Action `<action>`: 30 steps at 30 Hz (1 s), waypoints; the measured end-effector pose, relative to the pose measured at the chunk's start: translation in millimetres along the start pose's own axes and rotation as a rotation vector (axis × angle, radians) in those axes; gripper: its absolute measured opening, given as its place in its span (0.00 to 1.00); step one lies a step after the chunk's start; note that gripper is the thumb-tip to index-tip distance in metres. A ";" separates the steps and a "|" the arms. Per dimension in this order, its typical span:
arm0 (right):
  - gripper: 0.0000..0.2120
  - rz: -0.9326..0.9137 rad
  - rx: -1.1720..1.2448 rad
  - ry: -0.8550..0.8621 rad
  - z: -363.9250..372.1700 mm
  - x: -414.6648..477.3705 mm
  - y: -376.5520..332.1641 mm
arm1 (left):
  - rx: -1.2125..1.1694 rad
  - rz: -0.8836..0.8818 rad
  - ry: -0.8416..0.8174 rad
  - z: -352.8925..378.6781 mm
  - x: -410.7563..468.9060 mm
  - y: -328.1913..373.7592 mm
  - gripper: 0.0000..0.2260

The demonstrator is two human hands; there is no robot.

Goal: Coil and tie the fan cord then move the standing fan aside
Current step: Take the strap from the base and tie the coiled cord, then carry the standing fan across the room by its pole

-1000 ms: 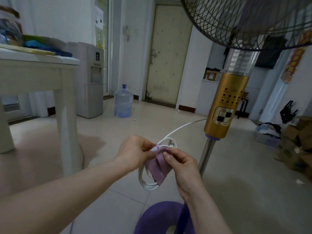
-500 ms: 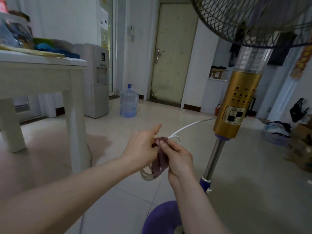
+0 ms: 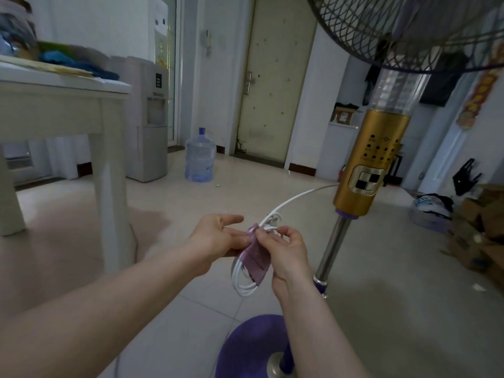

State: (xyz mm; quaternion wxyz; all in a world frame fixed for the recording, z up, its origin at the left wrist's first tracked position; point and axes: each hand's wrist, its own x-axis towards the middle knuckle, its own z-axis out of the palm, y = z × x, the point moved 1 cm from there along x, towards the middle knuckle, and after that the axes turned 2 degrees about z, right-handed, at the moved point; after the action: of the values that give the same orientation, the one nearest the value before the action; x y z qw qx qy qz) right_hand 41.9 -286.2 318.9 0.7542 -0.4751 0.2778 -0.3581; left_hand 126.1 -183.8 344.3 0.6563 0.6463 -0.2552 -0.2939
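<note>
The left hand had its grip pinched on the upper end of a pink strap, thumb and lower fingers pressed to it while the index finger stuck out free toward 2 o'clock. The right hand met it from 3 o'clock, its grip clenched on the same strap and on the top of the coiled white cord. The strap wrapped around the coil between the two hands, and the loops hung below them toward 6 o'clock, clear of the floor. One strand of cord ran up from the hands toward 2 o'clock and reached the gold control column of the standing fan. The fan's chrome pole stood just beside the right hand at 3 o'clock, and its purple base sat on the tiled floor at 6 o'clock. Well apart at 10 o'clock stood a white worktop, with a water bottle at 12 o'clock.
</note>
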 end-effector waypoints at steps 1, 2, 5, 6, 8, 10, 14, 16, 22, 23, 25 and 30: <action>0.20 0.038 0.048 0.004 0.5 -1.0 -1.2 | -0.008 -0.004 -0.001 0.3 0.2 -2.8 0.28; 0.21 0.075 0.088 0.004 2.1 -2.6 -1.9 | -0.012 -0.008 -0.004 -0.3 0.5 -5.5 0.26; 0.21 0.092 0.091 -0.019 -1.2 -8.5 -3.4 | 0.111 -0.008 -0.071 -0.5 1.6 -11.3 0.18; 0.20 0.072 0.033 -0.022 -5.1 -10.1 -2.4 | 0.176 0.003 -0.100 1.3 1.2 -12.6 0.15; 0.16 -0.035 -0.191 0.015 -19.0 -11.4 1.4 | 0.223 0.014 -0.107 7.0 0.2 -14.7 0.10; 0.16 -0.207 -0.454 0.153 -38.0 -13.4 5.7 | 0.202 0.002 -0.087 11.6 2.1 -18.7 0.09; 0.19 -0.022 -0.374 0.100 -66.6 -13.0 26.4 | 0.103 -0.093 -0.116 10.8 5.3 -28.0 0.10; 0.15 0.120 -0.222 -0.016 -72.0 -7.2 38.3 | 0.057 -0.119 -0.137 10.1 4.9 -33.9 0.10; 0.14 0.137 -0.108 -0.011 -77.4 6.5 49.2 | -0.002 -0.109 -0.036 13.9 12.4 -44.9 0.06; 0.14 0.131 -0.118 -0.011 -77.2 8.0 48.1 | 0.006 -0.120 -0.025 15.1 14.2 -45.9 0.05; 0.17 0.116 -0.202 -0.041 -75.5 9.8 45.4 | 0.091 -0.115 -0.009 16.8 18.8 -49.9 0.07; 0.27 0.091 -0.442 -0.092 -74.2 9.5 36.4 | 0.312 -0.047 0.129 22.7 31.8 -68.1 0.17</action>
State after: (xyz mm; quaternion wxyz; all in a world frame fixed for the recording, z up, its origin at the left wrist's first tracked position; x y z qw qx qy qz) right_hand 1.2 -321.6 255.6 0.6591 -0.6317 0.3359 -0.2319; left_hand 128.3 -221.9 275.6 0.5558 0.7638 -0.2400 -0.2238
